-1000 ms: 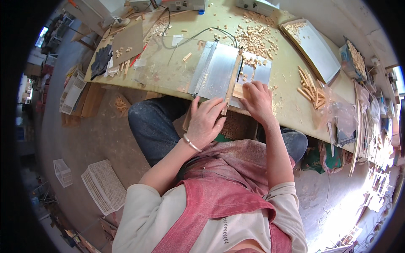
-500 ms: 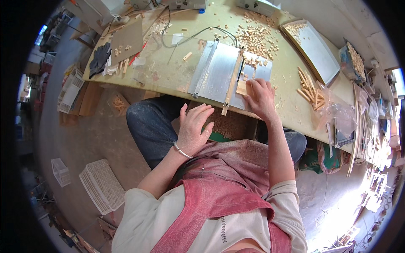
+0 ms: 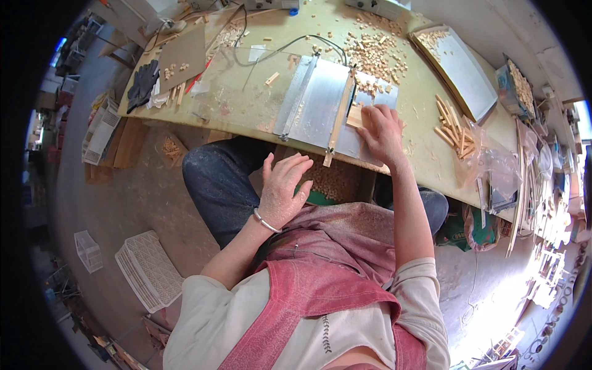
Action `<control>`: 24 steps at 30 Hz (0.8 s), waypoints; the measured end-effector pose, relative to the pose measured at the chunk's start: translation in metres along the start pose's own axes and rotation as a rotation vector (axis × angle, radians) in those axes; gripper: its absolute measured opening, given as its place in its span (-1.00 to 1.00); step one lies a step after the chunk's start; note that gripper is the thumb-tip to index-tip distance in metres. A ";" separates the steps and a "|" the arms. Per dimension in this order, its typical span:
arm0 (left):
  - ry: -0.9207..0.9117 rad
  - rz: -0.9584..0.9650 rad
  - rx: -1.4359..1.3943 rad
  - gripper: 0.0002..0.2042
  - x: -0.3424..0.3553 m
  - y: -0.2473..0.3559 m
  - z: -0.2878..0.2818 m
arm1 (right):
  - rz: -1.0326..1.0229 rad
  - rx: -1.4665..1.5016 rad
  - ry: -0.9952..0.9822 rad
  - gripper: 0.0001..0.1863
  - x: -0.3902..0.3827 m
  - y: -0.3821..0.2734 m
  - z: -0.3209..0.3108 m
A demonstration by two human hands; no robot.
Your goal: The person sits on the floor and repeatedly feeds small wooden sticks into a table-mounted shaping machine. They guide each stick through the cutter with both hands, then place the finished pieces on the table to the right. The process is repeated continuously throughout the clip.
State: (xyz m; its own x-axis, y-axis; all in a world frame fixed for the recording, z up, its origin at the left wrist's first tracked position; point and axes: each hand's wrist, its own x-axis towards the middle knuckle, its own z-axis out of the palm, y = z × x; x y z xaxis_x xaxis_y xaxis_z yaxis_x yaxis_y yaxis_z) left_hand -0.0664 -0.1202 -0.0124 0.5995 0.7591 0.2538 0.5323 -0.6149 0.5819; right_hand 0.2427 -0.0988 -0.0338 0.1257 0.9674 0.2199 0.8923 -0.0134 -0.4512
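My right hand [image 3: 382, 132] is closed on a small flat wooden block [image 3: 355, 115] over the metal plate [image 3: 320, 102] at the table's front edge. A wooden strip [image 3: 339, 117] runs across the plate just left of that block, with a dark slot or blade beside it. Beyond my fingers, several small cut wood pieces [image 3: 370, 85] lie on the plate. My left hand [image 3: 285, 185] hovers above my lap, short of the table edge, its fingers apart and holding nothing.
Many small wood pieces [image 3: 379, 52] are heaped behind the plate. Wooden sticks [image 3: 455, 129] lie to the right, near a metal tray [image 3: 459, 77]. Dark gloves [image 3: 143, 85] and a brown board [image 3: 182, 55] occupy the left. Below, a white plastic basket [image 3: 148, 271] stands on the floor.
My right hand and the wooden block have shifted slightly right, away from the wooden strip. The left hand stays where it was.
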 end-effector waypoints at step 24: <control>-0.006 -0.024 -0.022 -0.58 -0.010 -0.005 0.002 | -0.012 0.034 -0.025 -0.49 -0.016 -0.011 -0.006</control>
State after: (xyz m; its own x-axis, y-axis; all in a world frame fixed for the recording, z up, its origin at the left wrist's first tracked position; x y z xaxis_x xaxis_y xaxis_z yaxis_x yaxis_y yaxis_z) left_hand -0.0740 -0.1248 -0.0190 0.5904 0.7723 0.2345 0.5332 -0.5913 0.6050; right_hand 0.2331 -0.1154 -0.0270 0.1037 0.9733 0.2046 0.8785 0.0068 -0.4776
